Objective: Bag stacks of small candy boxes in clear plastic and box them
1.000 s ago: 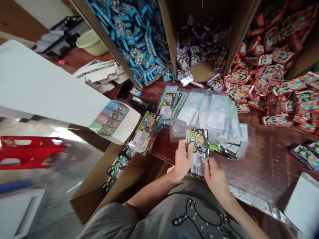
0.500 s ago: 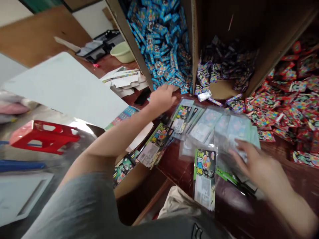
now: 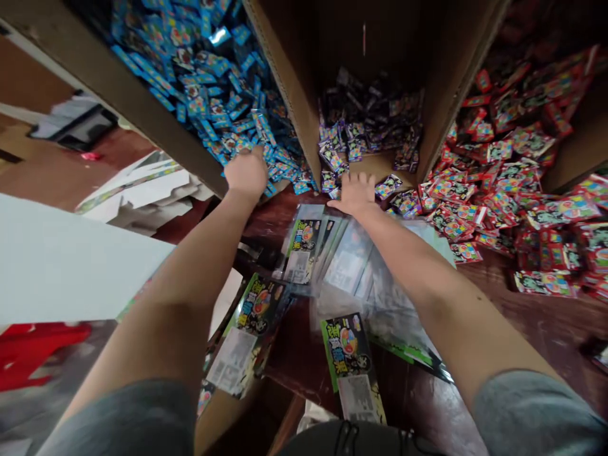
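My left hand (image 3: 247, 172) reaches to the front of the heap of small blue packets (image 3: 209, 104) in the left cardboard compartment. Its fingers curl down among the packets, and whatever they grip is hidden. At the mouth of the middle compartment my right hand (image 3: 355, 193) lies palm down with fingers stretched out, touching or just over the small purple packets (image 3: 332, 155). Below my hands, clear plastic bags (image 3: 349, 256) with printed cards are spread on the dark red table. A black and green printed card (image 3: 351, 358) lies near the front edge.
Red packets (image 3: 503, 190) spill from the right compartment onto the table (image 3: 503, 323). Cardboard dividers (image 3: 289, 82) separate the heaps. A stack of printed cards (image 3: 247, 335) sits at the table's front left. White card scraps (image 3: 147, 190) and a white board (image 3: 71, 259) are at the left.
My right hand has left the plastic bags and moved forward to the purple packets. My left hand has gone deeper into the blue packets. The view has shifted to the right.
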`<state>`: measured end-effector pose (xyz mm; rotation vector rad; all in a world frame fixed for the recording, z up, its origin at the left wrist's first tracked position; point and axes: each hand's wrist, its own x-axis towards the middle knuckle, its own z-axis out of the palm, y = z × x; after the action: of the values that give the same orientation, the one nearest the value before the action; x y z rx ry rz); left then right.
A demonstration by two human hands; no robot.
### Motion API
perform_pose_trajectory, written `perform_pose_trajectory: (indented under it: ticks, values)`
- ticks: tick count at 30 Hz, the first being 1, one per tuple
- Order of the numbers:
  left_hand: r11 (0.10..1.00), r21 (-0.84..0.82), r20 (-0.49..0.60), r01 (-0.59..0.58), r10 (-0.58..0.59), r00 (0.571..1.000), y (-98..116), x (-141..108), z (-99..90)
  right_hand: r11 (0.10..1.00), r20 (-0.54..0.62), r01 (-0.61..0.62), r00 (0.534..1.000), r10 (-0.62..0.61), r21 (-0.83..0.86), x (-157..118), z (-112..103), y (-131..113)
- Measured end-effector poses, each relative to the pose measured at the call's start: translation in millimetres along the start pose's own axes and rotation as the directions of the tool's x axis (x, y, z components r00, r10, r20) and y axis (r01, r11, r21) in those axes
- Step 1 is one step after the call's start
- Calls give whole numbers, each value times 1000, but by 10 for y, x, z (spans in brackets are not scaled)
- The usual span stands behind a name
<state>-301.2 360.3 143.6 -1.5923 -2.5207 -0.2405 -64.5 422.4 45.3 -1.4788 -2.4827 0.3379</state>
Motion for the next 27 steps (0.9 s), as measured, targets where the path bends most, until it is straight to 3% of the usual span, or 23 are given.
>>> perform_pose_trajectory:
  ticks: [3,5,7,9,11,12,14,16,18,20,21,22,24,25,27]
  values:
    - [967,-222,-84,-127,111,990,31,-357,-195,1000,-18,-4,1000,4,23,-61,-141,-52]
    - [883,-449,-78,-140,118,990,93,-731,-275,996,-86,13,996,-5,91,-302,-307,36]
    - [703,-711,60,-33,107,992,211,-1225,-306,973,-198,93,979,-51,213,-774,-494,236]
    - [459,-873,281,168,190,941,393,-1807,-317,924,-302,204,948,-103,324,-1480,-666,528]
    - [291,-887,445,360,326,834,625,-2414,-332,876,-332,288,930,-159,387,-2354,-799,850]
    - [248,-865,501,435,394,771,750,-2708,-343,856,-327,294,932,-157,425,-2818,-845,995]
    - [236,-823,556,517,524,646,1001,-3249,-362,848,-228,229,965,-132,477,-3714,-892,1213]
    - [267,-832,531,487,639,556,1228,-3709,-367,862,-92,135,990,-103,489,-4470,-879,1336]
    - [283,-889,442,360,735,514,1414,-4056,-358,894,15,59,997,-73,445,-5021,-836,1411]
    - [321,-937,347,135,825,446,1561,-4251,-341,928,68,12,997,-40,371,-5373,-804,1486]
    - [349,-937,321,-8,869,376,1627,-4286,-330,941,78,-4,997,-24,338,-5488,-801,1528]
    - [369,-915,318,-162,907,275,1694,-4285,-318,950,86,-13,996,-15,312,-5571,-805,1572]
    - [355,-827,377,-436,925,37,1849,-4212,-286,961,117,-13,993,-21,277,-5665,-820,1647]
    - [330,-777,424,-536,904,-58,1941,-4162,-268,965,134,-8,991,-29,263,-5685,-824,1671]
    - [260,-684,491,-681,855,-166,2140,-4089,-232,971,168,8,984,-50,239,-5686,-811,1686]
